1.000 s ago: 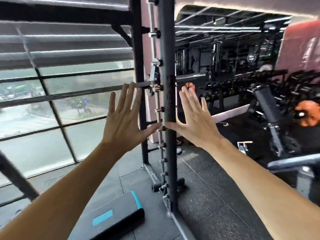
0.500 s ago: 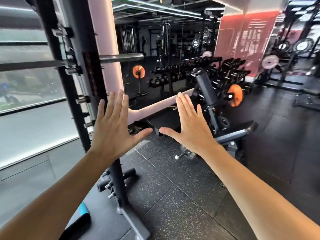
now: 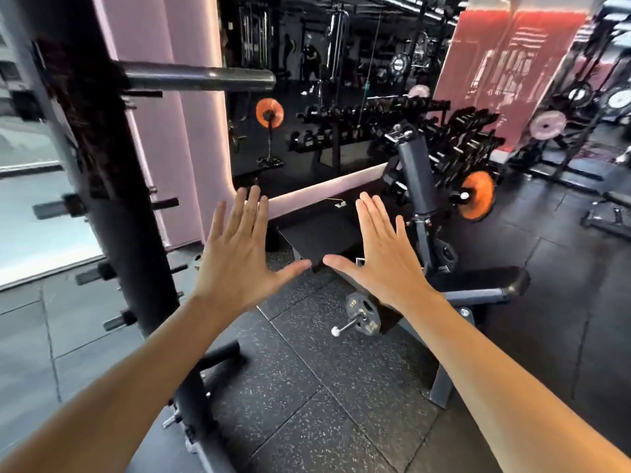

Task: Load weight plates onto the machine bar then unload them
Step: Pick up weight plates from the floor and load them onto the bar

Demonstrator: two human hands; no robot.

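My left hand [image 3: 239, 257] and my right hand [image 3: 379, 257] are both raised in front of me, palms facing away, fingers spread, thumbs nearly touching, holding nothing. The machine bar's bare steel sleeve [image 3: 201, 79] sticks out to the right from the dark upright post [image 3: 112, 206] at upper left, well above my left hand. A small dark weight plate [image 3: 363, 317] sits on a low peg of the bench frame, just below my right wrist. An orange plate [image 3: 478, 196] hangs on a peg further right.
An adjustable bench [image 3: 418, 175] stands behind my right hand. Dumbbell racks [image 3: 375, 124] line the back, reflected in a mirror with another orange plate [image 3: 269, 112]. Storage pegs [image 3: 58, 209] jut from the upright. A window lies at left; speckled rubber floor [image 3: 307, 387] below.
The view has swung right and closer: the upright post has slid to the left edge, and the bench with its small plate has come into view. Both hands stay raised and spread.
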